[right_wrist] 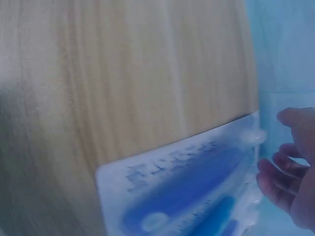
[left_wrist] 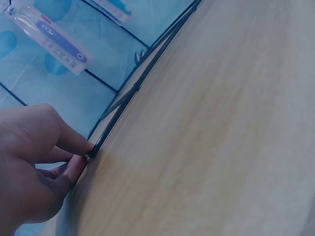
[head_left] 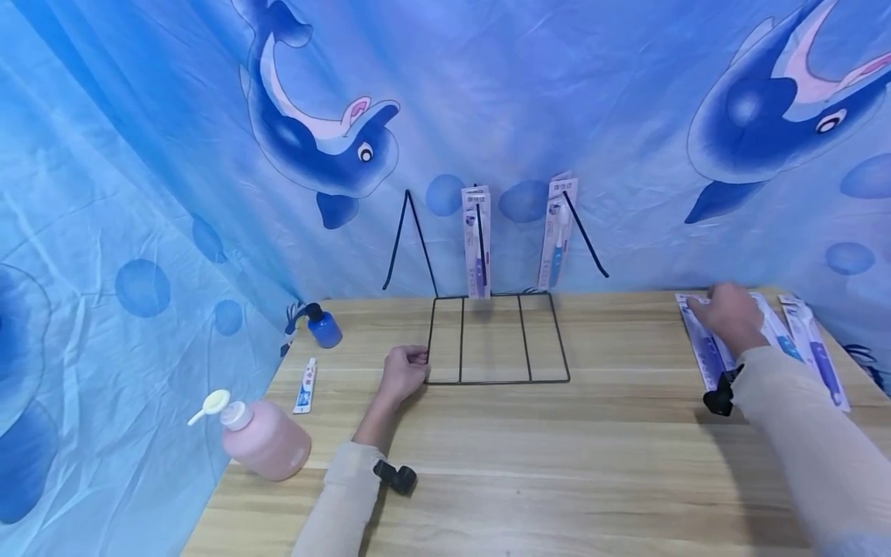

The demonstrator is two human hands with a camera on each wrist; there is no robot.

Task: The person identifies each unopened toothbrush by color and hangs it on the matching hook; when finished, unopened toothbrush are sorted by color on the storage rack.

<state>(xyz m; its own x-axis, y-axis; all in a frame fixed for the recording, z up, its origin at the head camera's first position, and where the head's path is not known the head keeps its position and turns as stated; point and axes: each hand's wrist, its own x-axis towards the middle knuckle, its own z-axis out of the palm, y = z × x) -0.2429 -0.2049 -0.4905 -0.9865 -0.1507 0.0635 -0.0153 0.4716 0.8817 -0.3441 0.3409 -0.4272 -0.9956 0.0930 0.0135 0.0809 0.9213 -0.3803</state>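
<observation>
My left hand (head_left: 404, 375) pinches the front left corner of a black wire display rack (head_left: 497, 382) between thumb and fingers. The rack's base lies on the table, with hooks rising at the back. On its hooks hang packaged toothbrushes: a purple one (head_left: 478, 271) in the middle and a blue one (head_left: 557, 259) on the right; the left hook is bare. Far right, my right hand (head_left: 731, 313) is over the upper ends of several toothbrush packs (head_left: 710, 360) lying side by side. In the right wrist view its fingers (right_wrist: 283, 182) are spread and loosely bent beside a purple pack (right_wrist: 182, 187).
On the table's left stand a pink pump bottle (head_left: 267, 441), tilted in view, and a small blue bottle (head_left: 324, 328) with a black cap. A toothpaste tube (head_left: 305, 387) lies between them. A blue dolphin-print curtain (head_left: 445, 93) hangs behind and on the left.
</observation>
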